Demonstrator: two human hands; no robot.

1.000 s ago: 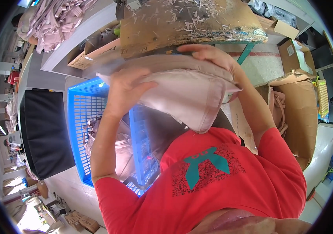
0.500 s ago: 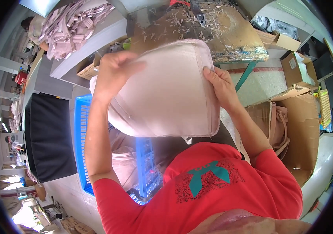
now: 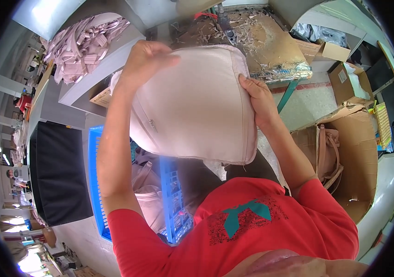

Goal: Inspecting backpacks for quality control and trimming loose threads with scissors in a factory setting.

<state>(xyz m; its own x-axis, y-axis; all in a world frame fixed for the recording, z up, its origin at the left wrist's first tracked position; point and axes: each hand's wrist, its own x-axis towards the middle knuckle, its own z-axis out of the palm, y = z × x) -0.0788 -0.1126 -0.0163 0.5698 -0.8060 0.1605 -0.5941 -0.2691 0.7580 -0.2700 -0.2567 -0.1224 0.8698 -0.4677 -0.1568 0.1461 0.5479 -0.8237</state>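
A pale pink bag [image 3: 192, 101] is held up in front of me, its broad flat side facing me. Piping runs along its edge, and a zip with a metal pull [image 3: 151, 123] crosses its left part. My right hand [image 3: 258, 96] is closed on the bag's right edge, thumb on the near side. My left hand [image 3: 148, 60] is by the bag's upper left corner. Motion smears its fingers, so I cannot tell whether they grip the edge.
Below left stands a blue plastic basket [image 3: 96, 180] with pink bags inside. An open carton [image 3: 361, 161] at the right holds another pink bag. Ahead is a worktable [image 3: 275, 46] littered with scraps. Pink straps [image 3: 84, 46] are heaped at upper left, above a black box [image 3: 63, 173].
My left hand has moved up and slightly right along the bag's upper left edge. The bag has tilted a little, and its zip pull now shows. My right hand keeps its hold.
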